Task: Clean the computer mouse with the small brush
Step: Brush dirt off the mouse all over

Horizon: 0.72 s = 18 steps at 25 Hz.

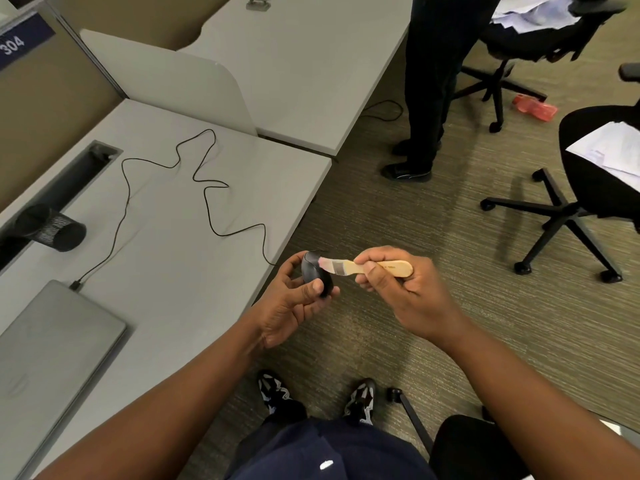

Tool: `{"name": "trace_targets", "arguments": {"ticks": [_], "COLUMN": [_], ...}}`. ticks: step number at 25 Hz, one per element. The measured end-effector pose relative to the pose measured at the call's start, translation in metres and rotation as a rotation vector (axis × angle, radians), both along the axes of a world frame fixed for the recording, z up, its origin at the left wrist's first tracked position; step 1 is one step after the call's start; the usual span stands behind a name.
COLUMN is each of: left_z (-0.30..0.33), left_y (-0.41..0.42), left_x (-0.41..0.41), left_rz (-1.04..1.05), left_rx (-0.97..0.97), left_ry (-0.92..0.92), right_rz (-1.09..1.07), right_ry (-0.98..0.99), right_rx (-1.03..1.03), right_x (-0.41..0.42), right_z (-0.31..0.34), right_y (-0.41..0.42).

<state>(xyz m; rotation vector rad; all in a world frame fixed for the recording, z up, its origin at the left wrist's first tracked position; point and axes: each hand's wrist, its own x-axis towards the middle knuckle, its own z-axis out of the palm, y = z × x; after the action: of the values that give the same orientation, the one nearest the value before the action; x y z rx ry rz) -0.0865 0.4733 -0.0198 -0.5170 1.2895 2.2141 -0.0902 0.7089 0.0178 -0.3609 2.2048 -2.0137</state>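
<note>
A black wired computer mouse point(313, 271) is held off the desk edge, over the carpet, in my left hand point(294, 303), whose thumb and fingers curl around its sides. My right hand point(401, 285) grips the pale wooden handle of a small brush point(374, 267). The brush's light bristles touch the top of the mouse. The mouse's thin black cable point(207, 199) trails in loops across the grey desk point(166, 258) to a closed grey laptop point(52, 351).
A black mesh pen cup point(55, 228) lies on its side by the desk's cable slot. A person in dark trousers point(429, 81) stands at the desk's far corner. Black office chairs point(575, 209) with papers stand on the carpet at right. A red object point(535, 107) lies on the floor.
</note>
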Motion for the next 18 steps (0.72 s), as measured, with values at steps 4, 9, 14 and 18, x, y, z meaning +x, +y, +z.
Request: {"name": "trace_targets", "arguments": {"ticks": [4, 9, 14, 18], "left_z": [0.0047, 0.0081, 0.0086, 0.0058], "left_y": [0.0015, 0.0014, 0.0034, 0.0021], "left_x": [-0.0018, -0.005, -0.0035, -0.002], "left_rz": [0.055, 0.066, 0.007, 0.06], "left_rx": [-0.006, 0.032, 0.046, 0.05], "left_ry": [-0.009, -0.001, 0.007, -0.028], "right_rz": [0.064, 0.039, -0.007, 0.037], "right_ry": [-0.08, -0.062, 0.004, -0.033], "right_rx": [0.024, 0.066, -0.074, -0.062], "right_x": [0.0033, 0.0056, 0.0025, 0.0034], "right_z": [-0.0042, -0.0072, 0.0004, -0.0019], "right_y": [0.0022, 0.0015, -0.0021, -0.002]}}
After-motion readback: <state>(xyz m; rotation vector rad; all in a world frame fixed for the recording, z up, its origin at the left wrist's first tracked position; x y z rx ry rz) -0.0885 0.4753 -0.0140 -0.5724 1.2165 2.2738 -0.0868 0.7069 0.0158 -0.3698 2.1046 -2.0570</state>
